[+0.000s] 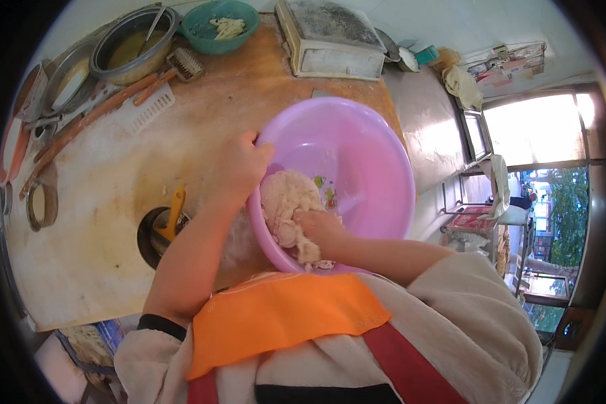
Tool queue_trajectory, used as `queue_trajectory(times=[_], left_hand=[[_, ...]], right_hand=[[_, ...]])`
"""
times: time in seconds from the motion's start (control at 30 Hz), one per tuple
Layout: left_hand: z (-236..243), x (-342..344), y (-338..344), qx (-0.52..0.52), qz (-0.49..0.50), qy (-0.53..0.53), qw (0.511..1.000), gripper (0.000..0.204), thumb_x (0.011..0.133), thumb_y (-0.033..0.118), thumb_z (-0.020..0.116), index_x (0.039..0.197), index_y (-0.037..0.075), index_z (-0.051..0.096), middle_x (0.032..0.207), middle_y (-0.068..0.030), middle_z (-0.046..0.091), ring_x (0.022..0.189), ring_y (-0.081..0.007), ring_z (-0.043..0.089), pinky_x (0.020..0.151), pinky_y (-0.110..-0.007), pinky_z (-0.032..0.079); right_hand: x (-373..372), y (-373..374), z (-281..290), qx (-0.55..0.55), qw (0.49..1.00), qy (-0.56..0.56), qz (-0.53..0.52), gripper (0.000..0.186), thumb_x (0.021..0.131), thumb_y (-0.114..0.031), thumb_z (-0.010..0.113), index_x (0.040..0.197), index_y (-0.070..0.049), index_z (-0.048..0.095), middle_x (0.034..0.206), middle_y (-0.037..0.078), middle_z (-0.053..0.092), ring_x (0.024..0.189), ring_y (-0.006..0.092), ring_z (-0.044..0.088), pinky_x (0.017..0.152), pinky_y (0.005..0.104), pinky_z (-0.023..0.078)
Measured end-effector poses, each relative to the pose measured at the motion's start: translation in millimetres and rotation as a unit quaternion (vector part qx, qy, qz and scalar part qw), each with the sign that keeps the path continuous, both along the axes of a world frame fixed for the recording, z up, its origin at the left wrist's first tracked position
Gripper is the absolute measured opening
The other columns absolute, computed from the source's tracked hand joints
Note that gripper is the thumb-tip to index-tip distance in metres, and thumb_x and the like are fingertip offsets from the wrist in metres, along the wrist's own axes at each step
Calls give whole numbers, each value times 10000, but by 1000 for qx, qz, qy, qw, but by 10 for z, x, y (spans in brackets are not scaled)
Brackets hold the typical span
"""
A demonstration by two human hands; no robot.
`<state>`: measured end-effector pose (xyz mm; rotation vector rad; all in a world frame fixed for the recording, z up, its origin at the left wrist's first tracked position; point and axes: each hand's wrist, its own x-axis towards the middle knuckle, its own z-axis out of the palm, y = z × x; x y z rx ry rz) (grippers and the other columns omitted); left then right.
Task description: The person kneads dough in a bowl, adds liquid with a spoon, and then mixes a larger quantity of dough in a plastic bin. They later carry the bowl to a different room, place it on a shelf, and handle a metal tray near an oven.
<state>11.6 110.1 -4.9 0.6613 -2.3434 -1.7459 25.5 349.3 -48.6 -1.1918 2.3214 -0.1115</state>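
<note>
A large pink plastic basin (374,155) stands at the front of the worktable, close to my body. My left hand (249,161) has its fingers wrapped over the basin's left rim. Inside, a lumpy mass of pale dough (286,195) lies against the left and near side, with loose bits toward the bottom. My right hand (320,229) is pushed into that dough, its fingertips hidden in it. Left of the basin, a dark metal container (147,239) holds a tool with a yellow handle (178,202).
Metal pots (124,71), a green bowl (229,37), wooden rolling sticks (94,114), a brush (185,64) and a white slotted tray (151,111) sit at the back left. A metal box (337,60) stands behind the basin. Racks (468,209) and a bright doorway (559,209) are right.
</note>
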Motion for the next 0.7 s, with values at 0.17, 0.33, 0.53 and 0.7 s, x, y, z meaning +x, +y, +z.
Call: queue_trajectory(times=[0.17, 0.33, 0.53, 0.7], left_hand=[[-23, -2, 29, -11, -32, -12, 999, 317, 713, 222, 551, 863, -39, 649, 780, -254, 638, 729, -381, 633, 680, -435, 488], [20, -37, 55, -35, -47, -21, 998, 337, 706, 216, 547, 875, -55, 653, 780, -260, 643, 743, -382, 640, 696, -438, 492], [-38, 1, -15, -15, -13, 0, 1000, 335, 700, 211, 559, 859, -66, 659, 761, -264, 640, 736, -376, 643, 685, -424, 496], [-15, 9, 22, -10, -18, 6, 1000, 330, 700, 205, 557, 858, -65, 660, 732, -252, 639, 680, -369, 636, 650, -423, 495]], right_hand=[[-429, -557, 151, 235, 963, 57, 119, 198, 685, -102, 693, 878, -67, 719, 894, 140, 685, 827, 282, 670, 711, 388, 531], [-571, -310, -228, 140, 987, 73, 16, 299, 666, -120, 750, 953, -46, 706, 909, 107, 692, 818, 262, 672, 734, 359, 536], [-781, 451, 632, -23, 873, -271, -404, 435, 771, -293, 703, 1164, -125, 625, 1134, 68, 614, 975, 259, 602, 882, 413, 474], [-1378, 1073, -1271, -27, 885, 456, -85, 362, 835, -309, 626, 1113, -79, 606, 974, 33, 652, 798, 175, 631, 721, 389, 504]])
